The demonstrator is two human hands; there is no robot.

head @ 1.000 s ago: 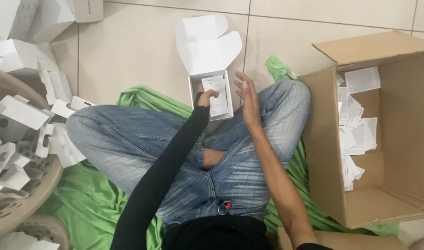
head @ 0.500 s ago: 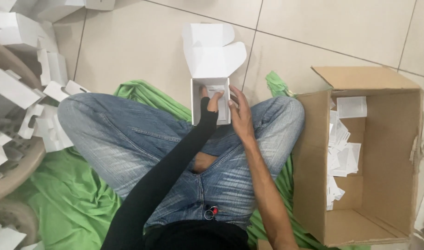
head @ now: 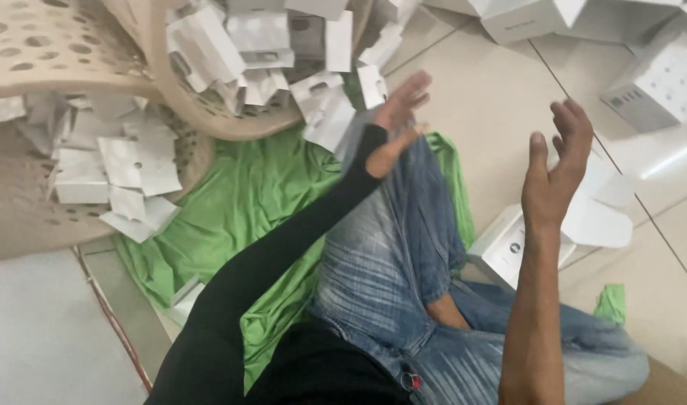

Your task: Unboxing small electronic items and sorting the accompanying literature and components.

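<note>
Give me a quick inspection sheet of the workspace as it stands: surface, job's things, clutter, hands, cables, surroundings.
Surface: pale tiled floor with a green cloth spread under the seated person.
Job's things: open white box by the right knee; beige perforated basket heaped with white card inserts.
Clutter: more white inserts piled at left; closed white boxes at top right.
Hands: left hand open, empty, raised toward the basket; right hand open, empty, raised above the open box.
Cables: nothing seen.
Surroundings: grey mat at lower left; no other person seen.
</note>
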